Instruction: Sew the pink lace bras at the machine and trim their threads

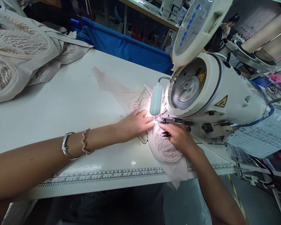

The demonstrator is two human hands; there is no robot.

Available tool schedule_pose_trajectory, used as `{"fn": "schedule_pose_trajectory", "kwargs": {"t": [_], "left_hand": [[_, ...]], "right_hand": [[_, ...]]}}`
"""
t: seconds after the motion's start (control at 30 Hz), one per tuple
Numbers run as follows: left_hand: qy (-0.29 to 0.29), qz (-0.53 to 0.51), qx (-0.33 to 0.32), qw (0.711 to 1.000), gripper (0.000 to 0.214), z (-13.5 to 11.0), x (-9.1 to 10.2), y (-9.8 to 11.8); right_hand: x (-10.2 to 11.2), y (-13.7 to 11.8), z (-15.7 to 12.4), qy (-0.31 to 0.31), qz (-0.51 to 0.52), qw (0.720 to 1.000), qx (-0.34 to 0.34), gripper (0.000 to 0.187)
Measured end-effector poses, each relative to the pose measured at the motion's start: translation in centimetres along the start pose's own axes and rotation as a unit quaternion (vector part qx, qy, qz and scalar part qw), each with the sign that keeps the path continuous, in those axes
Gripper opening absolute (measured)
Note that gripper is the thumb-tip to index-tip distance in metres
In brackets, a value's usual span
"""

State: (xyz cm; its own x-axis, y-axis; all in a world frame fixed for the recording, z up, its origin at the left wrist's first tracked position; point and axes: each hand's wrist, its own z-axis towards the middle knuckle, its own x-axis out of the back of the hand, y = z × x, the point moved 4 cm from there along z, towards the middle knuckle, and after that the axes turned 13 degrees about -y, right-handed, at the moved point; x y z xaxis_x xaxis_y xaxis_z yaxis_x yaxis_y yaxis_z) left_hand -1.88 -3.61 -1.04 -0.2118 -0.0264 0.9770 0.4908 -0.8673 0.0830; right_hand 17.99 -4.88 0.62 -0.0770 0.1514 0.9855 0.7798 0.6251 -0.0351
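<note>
A pale pink lace bra [167, 147] lies under the presser foot of a white sewing machine [227, 90], its near end draping over the table edge. My left hand [134, 125] holds the fabric down at the left of the foot, fingers bent and pressed on it. My right hand [180, 137] rests on the lace at the right, index finger stretched toward the foot. Two black pointed tips, seemingly thread snips [166, 134], stick out from under my right palm. A small lamp [156, 99] lights the stitching spot and hides part of the lace behind it.
A heap of similar lace bras [44, 47] covers the table's far left. Along the front edge of the white table [103, 112] runs a printed ruler [103, 175]. A blue cloth [128, 45] hangs behind. The machine's clear cover [194, 28] stands raised; papers [262, 134] hang at right.
</note>
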Motion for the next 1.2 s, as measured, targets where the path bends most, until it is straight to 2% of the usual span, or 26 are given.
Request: {"fn": "schedule_pose_trajectory", "kwargs": {"t": [0.13, 0.37, 0.5, 0.67, 0.8, 0.87, 0.93, 1.03, 1.17, 1.2], "left_hand": [[-0.01, -0.01, -0.003, 1.0, 0.028, 0.2, -0.1, -0.6], [0.016, -0.073, -0.011, 0.997, 0.026, 0.2, 0.1, -1.0], [0.011, -0.065, -0.011, 0.998, 0.033, 0.1, -0.2, -1.3], [0.008, -0.018, -0.008, 1.0, 0.029, 0.2, -0.1, -1.4], [0.002, 0.061, 0.025, 0.998, 0.033, 0.4, 0.6, 0.8], [-0.02, 0.083, 0.044, 0.995, 0.03, 0.5, 0.7, 2.7], [-0.046, 0.102, 0.059, 0.992, 0.039, 0.5, 0.4, 4.5], [-0.057, 0.143, 0.085, 0.984, 0.051, 0.4, -0.4, 6.0], [-0.057, 0.141, 0.079, 0.985, 0.047, 0.1, -1.3, 5.9], [-0.06, 0.137, 0.072, 0.986, 0.047, 0.0, -1.4, 5.7]], "right_hand": [[-0.2, -0.1, 0.0, -0.002, -0.008, 1.0, -0.016, 0.062], [-0.5, -0.3, 0.0, 0.002, 0.008, 1.0, -0.014, 0.062], [-0.3, -0.3, 0.0, 0.009, 0.02, 0.999, -0.027, 0.052], [-0.1, -0.4, 0.4, -0.012, 0.068, 0.996, -0.052, 0.034], [-0.3, 0.1, 1.0, 0.009, 0.11, 0.991, -0.08, 0.01], [-0.8, 0.7, 1.1, 0.016, 0.122, 0.987, -0.106, 0.015], [-1.3, 1.4, 0.9, 0.029, 0.125, 0.983, -0.133, 0.019], [-1.6, 1.9, 0.0, 0.068, 0.127, 0.98, -0.139, 0.004], [-1.0, 0.6, -0.6, 0.091, 0.092, 0.991, -0.043, 0.048], [-0.8, 0.2, -0.6, 0.087, 0.074, 0.993, -0.018, 0.054]]}}
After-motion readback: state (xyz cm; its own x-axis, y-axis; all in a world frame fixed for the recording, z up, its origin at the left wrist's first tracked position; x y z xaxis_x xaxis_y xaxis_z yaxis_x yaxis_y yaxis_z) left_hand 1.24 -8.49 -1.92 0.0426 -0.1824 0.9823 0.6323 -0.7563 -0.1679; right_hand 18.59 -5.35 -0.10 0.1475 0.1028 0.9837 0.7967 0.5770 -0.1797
